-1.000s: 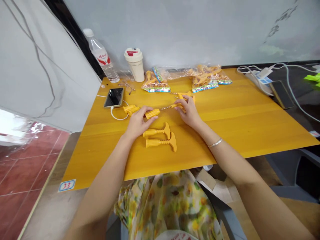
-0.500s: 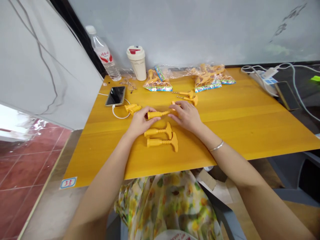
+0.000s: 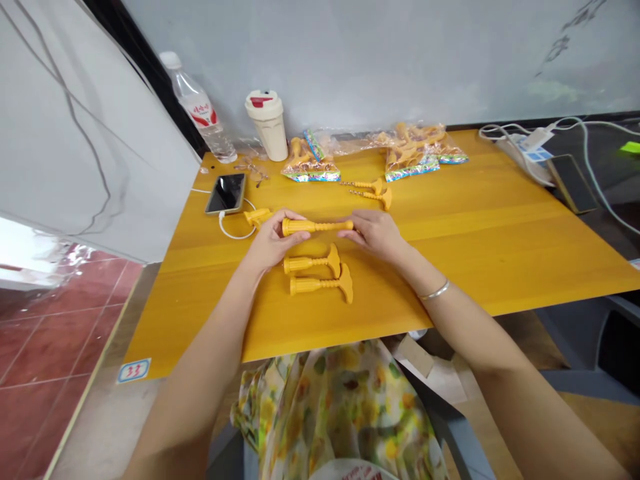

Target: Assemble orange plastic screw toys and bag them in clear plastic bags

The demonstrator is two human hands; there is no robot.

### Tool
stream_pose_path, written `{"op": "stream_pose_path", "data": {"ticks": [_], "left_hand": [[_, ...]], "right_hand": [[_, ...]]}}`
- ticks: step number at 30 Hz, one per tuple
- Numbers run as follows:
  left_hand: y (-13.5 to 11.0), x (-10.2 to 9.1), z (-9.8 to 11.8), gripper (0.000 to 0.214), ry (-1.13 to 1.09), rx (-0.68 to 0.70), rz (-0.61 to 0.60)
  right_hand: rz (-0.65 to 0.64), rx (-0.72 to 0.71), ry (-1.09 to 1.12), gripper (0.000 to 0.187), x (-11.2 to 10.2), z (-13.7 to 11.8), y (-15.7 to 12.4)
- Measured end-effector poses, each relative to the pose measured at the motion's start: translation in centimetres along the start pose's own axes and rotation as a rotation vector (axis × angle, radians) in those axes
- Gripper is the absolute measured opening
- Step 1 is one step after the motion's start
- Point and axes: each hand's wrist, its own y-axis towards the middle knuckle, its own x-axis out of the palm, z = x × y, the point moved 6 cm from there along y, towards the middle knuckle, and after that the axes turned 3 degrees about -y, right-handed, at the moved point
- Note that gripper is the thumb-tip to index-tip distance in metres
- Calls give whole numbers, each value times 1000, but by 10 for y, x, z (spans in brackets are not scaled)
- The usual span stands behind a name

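Note:
A yellow plastic corkscrew (image 3: 323,227) lies level between my two hands, above the table. My left hand (image 3: 270,245) is closed round its ribbed sleeve end. The fingers of my right hand (image 3: 379,235) are closed on the handle end, which they mostly hide. Nearer to me, two capped yellow corkscrews (image 3: 320,263) rest side by side, T-handles to the right. Past my right hand are two uncapped corkscrews (image 3: 373,191), their metal screws pointing left. Loose yellow sleeves (image 3: 257,217) lie beside my left hand, partly covered by it.
Clear bags of yellow pieces (image 3: 413,157) lie along the back of the wooden table (image 3: 465,247). At the back left stand a water bottle (image 3: 203,113) and a lidded cup (image 3: 270,130). A phone (image 3: 227,193) is on a charging cable. White cables (image 3: 520,150) occupy the right.
My right hand has closed further round the handle end, which showed between its fingers before. The corkscrew is now straighter and more level. The whole view has shifted slightly.

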Motion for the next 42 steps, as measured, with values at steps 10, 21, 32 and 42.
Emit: {"op": "stream_pose_path", "data": {"ticks": [10,21,32,42], "left_hand": [[0,2,-3,51,-12,5,8],[0,1,-2,51,77,14,14],[1,7,-14,40,207,-4,-126],[4,-1,-10,41,188,21,-63]], "right_hand": [[-70,403,627,75,25,7,-2],[-79,182,201,47,22,5,-2],[-164,502,679,78,33,16,-3],[-12,269,532,43,29,20,2]]}}
